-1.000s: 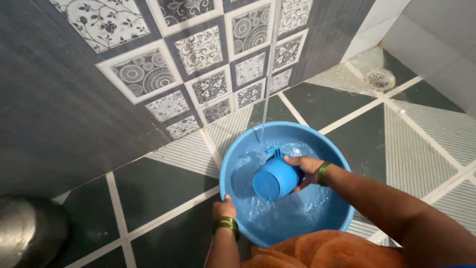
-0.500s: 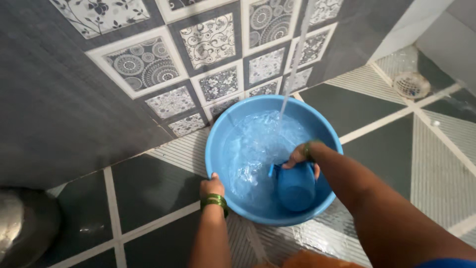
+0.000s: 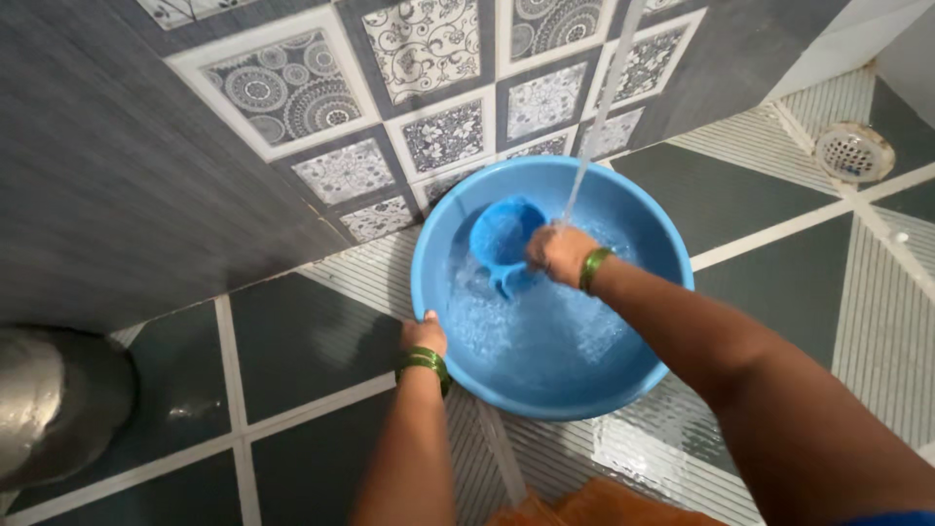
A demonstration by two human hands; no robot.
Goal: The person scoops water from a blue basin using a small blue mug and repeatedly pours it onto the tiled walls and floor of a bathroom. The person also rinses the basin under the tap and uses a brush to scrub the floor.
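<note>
Water (image 3: 594, 127) is seen falling in a thin stream onto the right hand (image 3: 557, 253), which is closed around a blue mug (image 3: 504, 237) inside the blue basin (image 3: 643, 209). The mug is tipped on its side near the basin's far wall, mouth turned toward the patterned wall tiles (image 3: 429, 58), handle toward the basin's middle. The basin's near-left rim is gripped by the left hand (image 3: 425, 336).

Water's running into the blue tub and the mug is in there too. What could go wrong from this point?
1. The water stream lands right at the right hand holding the blue mug, so it may splash over the tub rim onto the floor.
2. The tiled floor beside the tub looks wet and glossy, so slipping is possible.
3. The left hand grips only the near rim; the tub could probably tilt and spill.
</note>
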